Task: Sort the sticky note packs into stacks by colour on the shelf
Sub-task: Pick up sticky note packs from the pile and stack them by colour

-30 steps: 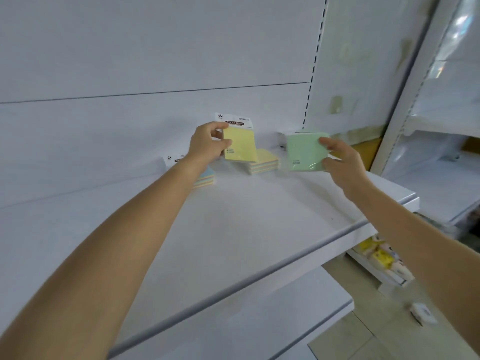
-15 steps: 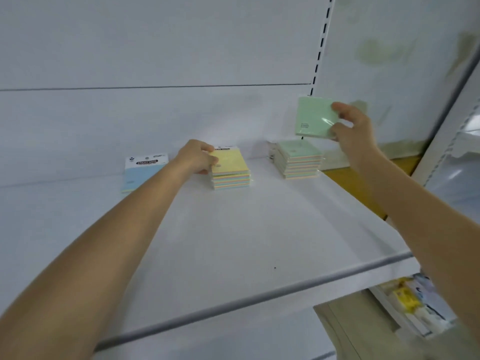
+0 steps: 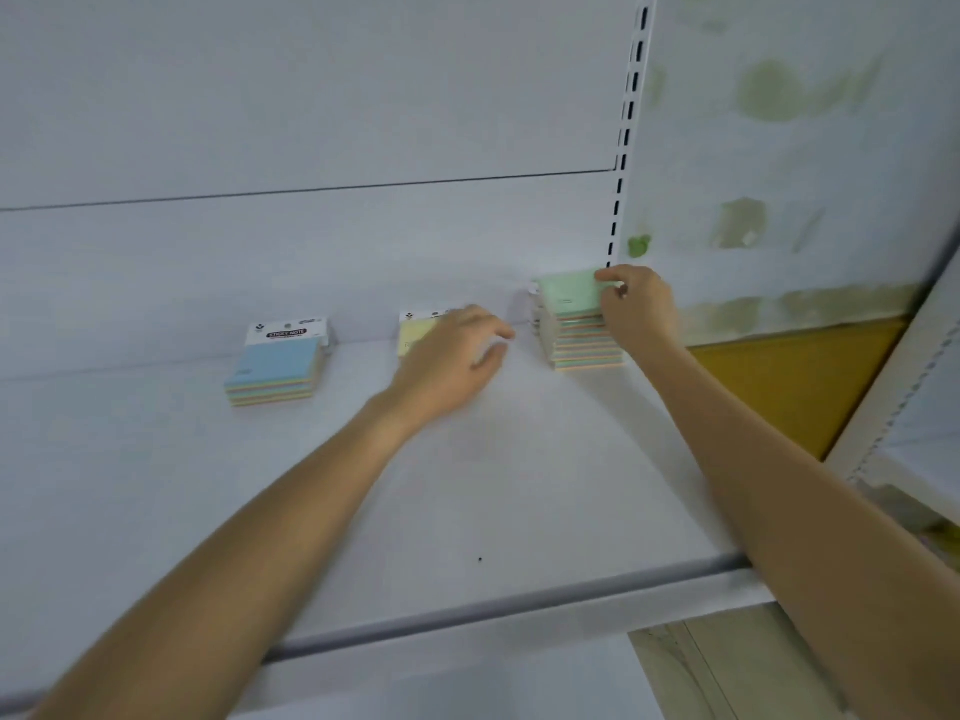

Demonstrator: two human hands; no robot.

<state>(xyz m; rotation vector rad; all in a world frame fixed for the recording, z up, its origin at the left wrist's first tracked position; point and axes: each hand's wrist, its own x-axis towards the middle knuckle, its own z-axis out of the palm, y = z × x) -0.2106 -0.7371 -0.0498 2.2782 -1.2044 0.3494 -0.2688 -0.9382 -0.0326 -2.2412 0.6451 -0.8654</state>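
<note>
Three stacks of sticky note packs stand at the back of the white shelf [image 3: 467, 485]. A blue-topped stack [image 3: 275, 366] is on the left. In the middle a yellow-topped stack [image 3: 415, 337] is mostly hidden behind my left hand [image 3: 452, 363], which hovers in front of it with loose fingers, holding nothing. On the right is a tall green-topped stack [image 3: 576, 335]. My right hand [image 3: 636, 309] grips the top green pack [image 3: 569, 293] at its right edge, and the pack lies on that stack.
A slotted upright rail [image 3: 626, 132] runs up the back wall just behind the green stack. A yellow panel [image 3: 779, 376] shows to the right of the shelf. The shelf's grey front lip [image 3: 493, 610] crosses below my arms.
My right hand has brought the green pack down from the air onto the green stack. My left hand has come off the yellow stack and opened.
</note>
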